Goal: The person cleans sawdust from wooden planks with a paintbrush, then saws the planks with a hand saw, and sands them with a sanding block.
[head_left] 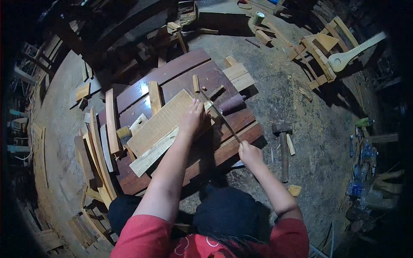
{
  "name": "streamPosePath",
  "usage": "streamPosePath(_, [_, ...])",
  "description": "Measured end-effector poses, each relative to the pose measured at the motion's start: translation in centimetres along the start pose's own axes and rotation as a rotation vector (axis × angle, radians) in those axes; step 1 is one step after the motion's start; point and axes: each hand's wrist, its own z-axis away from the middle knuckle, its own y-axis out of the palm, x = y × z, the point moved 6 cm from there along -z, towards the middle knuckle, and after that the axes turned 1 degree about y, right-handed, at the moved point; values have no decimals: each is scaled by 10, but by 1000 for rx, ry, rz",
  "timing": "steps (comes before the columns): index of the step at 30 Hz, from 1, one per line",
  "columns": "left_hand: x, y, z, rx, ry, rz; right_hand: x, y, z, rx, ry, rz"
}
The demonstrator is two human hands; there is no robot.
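A long thin tool, seemingly a saw or file [226, 122], slants across the right end of a pale wooden board [165, 118]. My right hand [250, 154] is closed round its near end. On the board's right end rests my left hand [192, 117], beside the tool; whether it pinches a small piece there is too small to tell. The board lies on a reddish-brown slatted wooden top [172, 81], with a lighter rough-edged strip [152, 151] along its near side. A small wood block [196, 83] sits near the tool's far end.
A hammer [283, 150] lies on the floor to the right. Long curved wood strips [100, 150] lean at the left edge. At upper right stands a wooden frame [316, 56] with a pale long-handled piece [340, 61]. Plastic bottles [357, 185] lie far right.
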Motion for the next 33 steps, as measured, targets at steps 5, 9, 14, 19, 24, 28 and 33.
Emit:
streamPosePath(5, [-1, 1, 2, 46, -46, 58, 44, -5, -52, -9, -62, -37])
streamPosePath(9, [2, 5, 1, 81, -76, 13, 71, 8, -114, -29, -112, -107])
streamPosePath(14, [2, 4, 2, 88, -95, -9, 40, 3, -55, 34, -17, -101])
streamPosePath(19, [-4, -6, -2, 128, -116, 8, 6, -8, 1, 49, -11, -37])
streamPosePath(24, [-3, -4, 0, 92, -101, -15, 54, -7, -72, -43, -131, -69])
streamPosePath(28, [0, 1, 0, 100, -116, 13, 80, -3, -117, -35, -121, -74])
streamPosePath(33, [1, 1, 2, 71, -100, 26, 33, -4, -43, 2, -39, -60])
